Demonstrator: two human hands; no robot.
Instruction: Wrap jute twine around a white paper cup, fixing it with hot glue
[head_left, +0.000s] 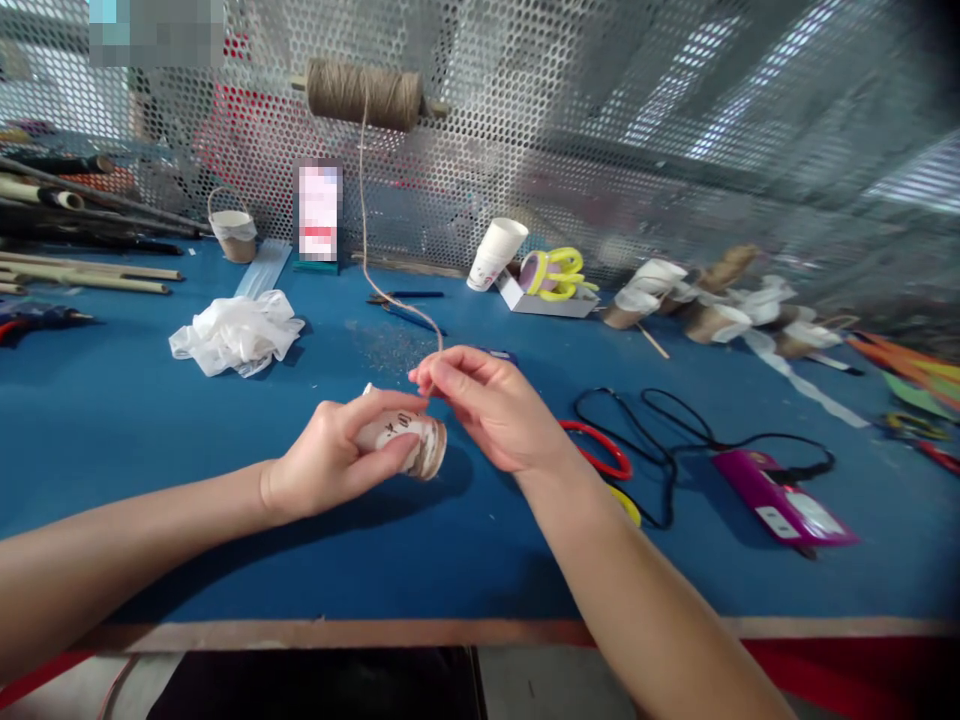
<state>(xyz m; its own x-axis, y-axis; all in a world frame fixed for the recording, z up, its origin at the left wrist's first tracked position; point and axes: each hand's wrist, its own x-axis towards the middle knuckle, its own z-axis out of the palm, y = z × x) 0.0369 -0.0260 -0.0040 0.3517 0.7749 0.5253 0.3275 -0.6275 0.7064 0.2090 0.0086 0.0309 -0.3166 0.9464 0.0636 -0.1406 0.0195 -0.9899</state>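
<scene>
My left hand (349,455) is wrapped around a white paper cup (386,428) with dark print, tilted on its side above the table. Brown twine (429,458) is wound around the cup's end that points right. My right hand (487,405) pinches the running twine (365,200) between thumb and fingers, just above the cup. That strand runs up and back to a large twine spool (364,95) mounted on a rod against the perforated metal panel. Both hands are close together, and the fingertips of the left nearly meet those of the right.
A crumpled white plastic bag (238,333), pliers (409,305) and an upright phone (318,212) lie or stand behind my hands. Scissors with yellow handles (562,275) rest by another paper cup (497,253). To the right are a purple pouch (784,498), black cord (667,450) and several twine-wrapped cups.
</scene>
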